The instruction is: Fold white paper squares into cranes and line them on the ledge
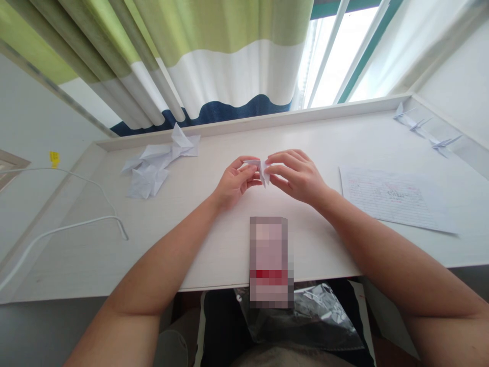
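Note:
A small white folded paper crane (263, 172) is held up over the middle of the desk, its pointed parts sticking out to the left and downward. My left hand (239, 179) pinches it from the left between thumb and fingers. From the right, the fingertips of my right hand (296, 176) close on its other side, fingers bent. Part of the paper is covered by the fingers, so its full shape cannot be made out.
Crumpled or loosely folded white papers (151, 163) lie at the left back of the white desk (214, 255). Several folded paper cranes (420, 126) line the right back edge. A written sheet (393, 199) lies at right, a white cable (87, 220) at left. A pixelated patch covers the front edge.

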The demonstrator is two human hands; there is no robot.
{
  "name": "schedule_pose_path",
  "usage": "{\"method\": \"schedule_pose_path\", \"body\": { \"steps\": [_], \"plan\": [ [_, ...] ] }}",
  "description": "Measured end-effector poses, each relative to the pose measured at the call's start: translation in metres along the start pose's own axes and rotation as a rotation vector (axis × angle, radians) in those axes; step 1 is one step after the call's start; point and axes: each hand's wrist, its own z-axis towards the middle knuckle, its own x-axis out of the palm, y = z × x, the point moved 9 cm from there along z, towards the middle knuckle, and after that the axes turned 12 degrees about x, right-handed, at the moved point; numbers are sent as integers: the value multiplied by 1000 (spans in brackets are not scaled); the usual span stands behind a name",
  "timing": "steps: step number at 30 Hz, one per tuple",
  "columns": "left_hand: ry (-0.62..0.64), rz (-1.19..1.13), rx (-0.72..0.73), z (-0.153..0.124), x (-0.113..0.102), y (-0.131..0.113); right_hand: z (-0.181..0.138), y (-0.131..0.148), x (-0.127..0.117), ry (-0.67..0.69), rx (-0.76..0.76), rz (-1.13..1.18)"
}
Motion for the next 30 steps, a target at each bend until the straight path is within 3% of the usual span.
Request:
{"method": "schedule_pose_path", "body": {
  "steps": [7, 14, 30],
  "plan": [
    [5, -12, -73, -2, 4, 8, 1, 2, 2, 41, 9, -35],
    [-82, 36, -19, 0, -7, 7, 0, 2, -4, -17, -2, 40],
    [-47, 66, 11, 0, -4, 5, -1, -3, 5, 24, 51, -3]
  ]
}}
